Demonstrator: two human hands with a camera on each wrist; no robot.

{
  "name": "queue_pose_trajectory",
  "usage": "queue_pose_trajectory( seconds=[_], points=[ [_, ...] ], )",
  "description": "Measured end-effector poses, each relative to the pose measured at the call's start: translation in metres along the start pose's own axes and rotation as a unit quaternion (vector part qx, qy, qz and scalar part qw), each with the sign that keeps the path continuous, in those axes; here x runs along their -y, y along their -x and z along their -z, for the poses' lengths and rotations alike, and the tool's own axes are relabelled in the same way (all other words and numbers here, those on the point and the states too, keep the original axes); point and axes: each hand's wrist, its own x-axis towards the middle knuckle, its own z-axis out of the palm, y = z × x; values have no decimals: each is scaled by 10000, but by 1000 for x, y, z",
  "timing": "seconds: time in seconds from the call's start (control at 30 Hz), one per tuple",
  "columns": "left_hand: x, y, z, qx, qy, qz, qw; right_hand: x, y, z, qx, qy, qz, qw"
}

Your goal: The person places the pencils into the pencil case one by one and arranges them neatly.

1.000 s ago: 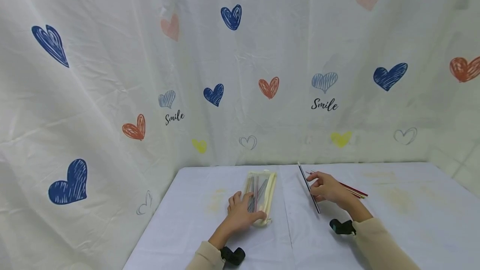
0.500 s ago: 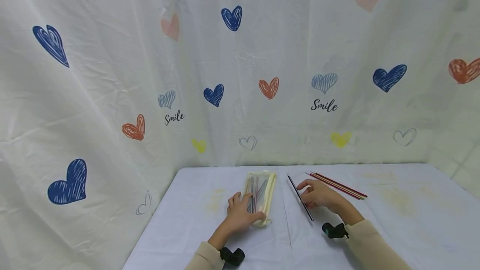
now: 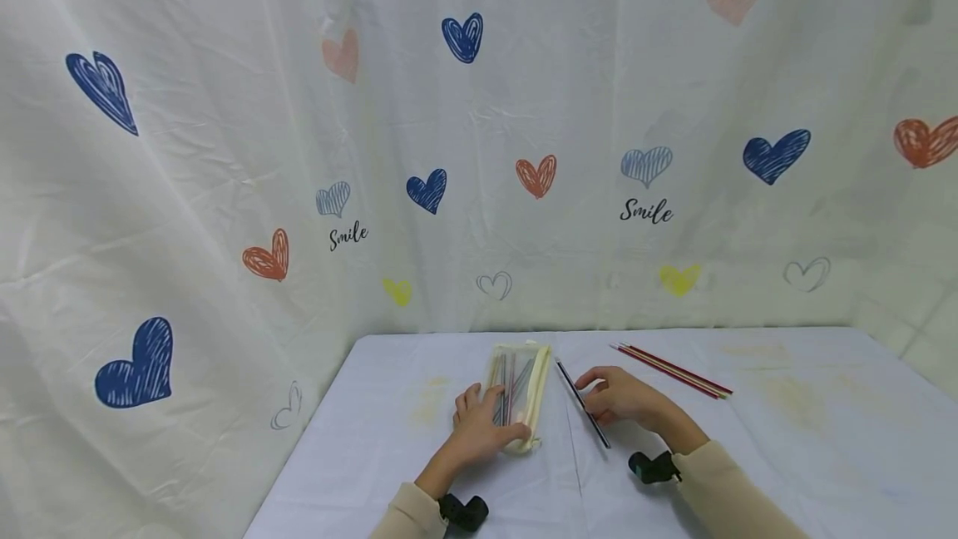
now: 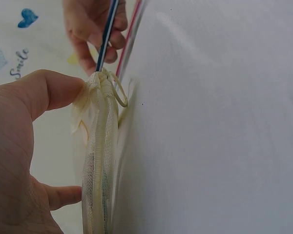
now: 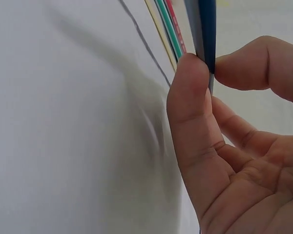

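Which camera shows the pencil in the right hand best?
The head view: both ends of the held pencil show. Both wrist views cut it off at the top; the right one, closest, shows the right hand pinching it.

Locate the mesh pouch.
Head view: the mesh pouch lies on the white table, under the left hand, just left of the dark pencil that the right hand pinches.

Pouch (image 4: 100, 158) — cropped at left wrist view's bottom, blue pencil (image 5: 207, 29) — cropped at right wrist view's top
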Motion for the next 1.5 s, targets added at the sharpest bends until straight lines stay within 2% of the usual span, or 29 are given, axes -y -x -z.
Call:
queue_pose_trajectory(
  seconds=[0.13, 0.4, 0.6, 0.87, 1.13, 1.5],
  points=[
    [2, -2, -1, -19, -6, 13, 10000, 2, -2, -8, 59, -32, 22, 10000],
    [5, -1, -1, 44, -14, 49, 10000, 7, -6, -26, -351, 121, -246, 9990],
    [5, -1, 0, 23, -25, 49, 10000, 10, -13, -31, -477, -58, -349, 9982],
    [6, 0, -1, 18, -82, 110, 9999, 10, -22, -35, -435, -514, -501, 9965],
    [6, -1, -3, 48, -5, 89, 9999, 17, -28, -42, -571, -821, -554, 9934],
    [4, 0, 0, 26, -43, -1, 10000, 25, -37, -49, -610, -774, -395, 9943]
  ],
)
